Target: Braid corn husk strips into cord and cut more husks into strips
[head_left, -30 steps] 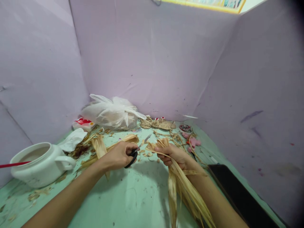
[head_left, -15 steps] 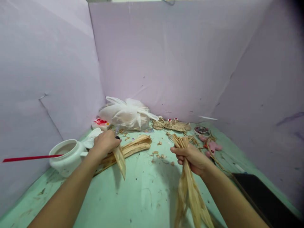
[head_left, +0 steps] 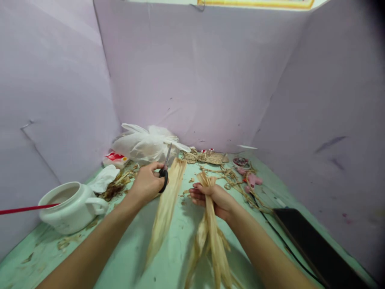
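My left hand [head_left: 147, 184] is closed around scissors [head_left: 164, 178] with black handles, their blades pointing up and away. A long, pale dried corn husk [head_left: 168, 212] hangs beside these fingers, apparently held with the scissors; the exact grip is hidden. My right hand [head_left: 218, 198] grips a bundle of dried husks [head_left: 214, 233] near its gathered top, thumb across it and fingers behind. The bundle's loose ends fan down toward me. A gap separates the two hands.
At left stand a white pot [head_left: 69, 212] with a red stick and a crumpled tissue [head_left: 105, 178]. A white plastic bag [head_left: 147, 144] and woven pieces [head_left: 212, 157] lie at the back. At right are cord [head_left: 230, 176], a pink object [head_left: 253, 180] and a dark flat device [head_left: 313, 245].
My left hand has raised a long husk, and the scissors now show clearly. My right hand still holds its bundle, with fingers straighter. The view has shifted right.
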Action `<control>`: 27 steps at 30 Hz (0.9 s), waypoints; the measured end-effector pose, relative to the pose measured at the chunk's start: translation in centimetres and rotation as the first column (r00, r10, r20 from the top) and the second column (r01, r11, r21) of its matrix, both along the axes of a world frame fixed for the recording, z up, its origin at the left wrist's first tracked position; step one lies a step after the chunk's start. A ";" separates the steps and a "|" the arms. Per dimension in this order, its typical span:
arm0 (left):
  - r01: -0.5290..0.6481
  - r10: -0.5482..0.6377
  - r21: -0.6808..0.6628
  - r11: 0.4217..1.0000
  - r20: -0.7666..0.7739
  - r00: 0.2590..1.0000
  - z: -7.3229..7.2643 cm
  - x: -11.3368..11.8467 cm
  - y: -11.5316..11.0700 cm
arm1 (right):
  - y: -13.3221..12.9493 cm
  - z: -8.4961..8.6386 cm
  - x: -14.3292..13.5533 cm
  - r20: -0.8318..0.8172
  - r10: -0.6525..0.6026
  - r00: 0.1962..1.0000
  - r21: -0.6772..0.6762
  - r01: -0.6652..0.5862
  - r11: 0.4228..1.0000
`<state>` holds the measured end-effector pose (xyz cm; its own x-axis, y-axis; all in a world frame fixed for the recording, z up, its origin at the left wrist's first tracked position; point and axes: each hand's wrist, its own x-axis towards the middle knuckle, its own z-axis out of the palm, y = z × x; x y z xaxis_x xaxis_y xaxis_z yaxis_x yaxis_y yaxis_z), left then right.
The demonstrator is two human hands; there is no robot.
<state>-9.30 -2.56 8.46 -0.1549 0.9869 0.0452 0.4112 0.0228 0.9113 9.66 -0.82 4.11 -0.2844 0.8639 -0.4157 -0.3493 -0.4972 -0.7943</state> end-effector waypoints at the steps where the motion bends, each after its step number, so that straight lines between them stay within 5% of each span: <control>1: 0.009 -0.009 -0.004 1.000 0.072 0.997 -0.5 0.9 -0.2 | -0.1 -0.1 -0.3 -0.024 0.009 1.000 -0.019 -0.009 1.000; 8: 0.040 -0.058 0.079 0.996 0.240 0.969 -3.9 4.0 -0.9 | -0.6 -0.6 -1.5 -0.131 0.053 0.990 -0.028 -0.057 0.998; 18: 0.038 -0.044 0.025 0.999 0.316 0.948 -5.7 5.1 -1.3 | -1.5 -0.3 -2.2 -0.225 0.095 0.970 -0.051 -0.109 0.993; 22: 0.016 -0.017 0.086 0.996 0.010 1.000 -5.7 4.7 -1.6 | -2.3 -0.5 -2.8 -0.159 0.071 0.985 0.037 -0.066 0.997; 25: -0.002 0.030 0.109 0.994 -0.261 0.965 -5.3 4.3 -1.7 | -2.6 -0.3 -2.9 -0.069 0.033 0.997 0.130 -0.023 0.991; 27: 0.029 -0.002 0.085 0.996 -0.300 0.954 -4.8 3.9 -1.5 | -2.5 0.1 -2.5 0.011 0.039 0.999 0.162 -0.040 0.986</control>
